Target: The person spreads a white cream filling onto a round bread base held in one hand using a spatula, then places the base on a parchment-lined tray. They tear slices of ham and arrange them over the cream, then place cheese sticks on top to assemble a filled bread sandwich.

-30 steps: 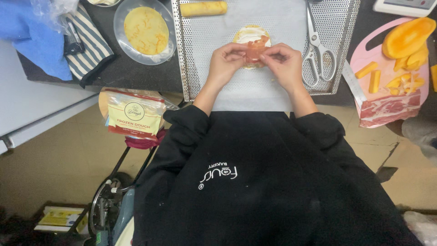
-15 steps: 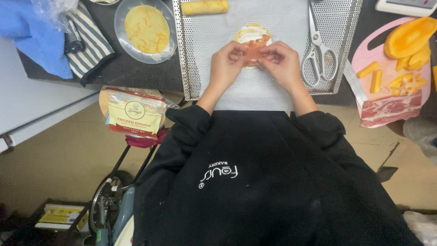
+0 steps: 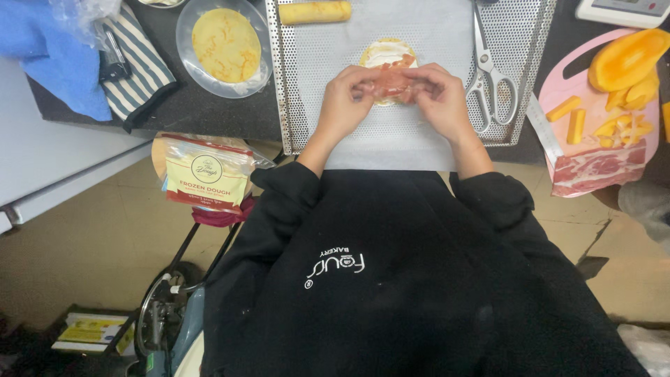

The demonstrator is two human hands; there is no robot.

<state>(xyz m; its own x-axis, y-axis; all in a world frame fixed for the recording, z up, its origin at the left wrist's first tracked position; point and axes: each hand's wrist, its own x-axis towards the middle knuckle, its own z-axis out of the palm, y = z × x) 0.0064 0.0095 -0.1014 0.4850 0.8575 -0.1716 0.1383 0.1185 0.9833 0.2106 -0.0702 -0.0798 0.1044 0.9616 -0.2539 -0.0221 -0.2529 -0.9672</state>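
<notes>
Ham slice [image 3: 392, 84] is lying over a round dough disc [image 3: 388, 54] on the perforated tray [image 3: 307, 105]. Left hand [image 3: 347, 101] and right hand [image 3: 441, 98] are each pinching one end of the ham, grip clamped. Scissors [image 3: 490, 77] are lying just right; rolled piece [image 3: 315, 12] at the tray's far edge.

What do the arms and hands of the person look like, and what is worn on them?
Both arms wear loose black sleeves of a soft, thick top, pushed up so the forearms are bare. The left hand and the right hand are bare too: no gloves, and no ring or watch shows. The top has a small white print on the chest.
</notes>
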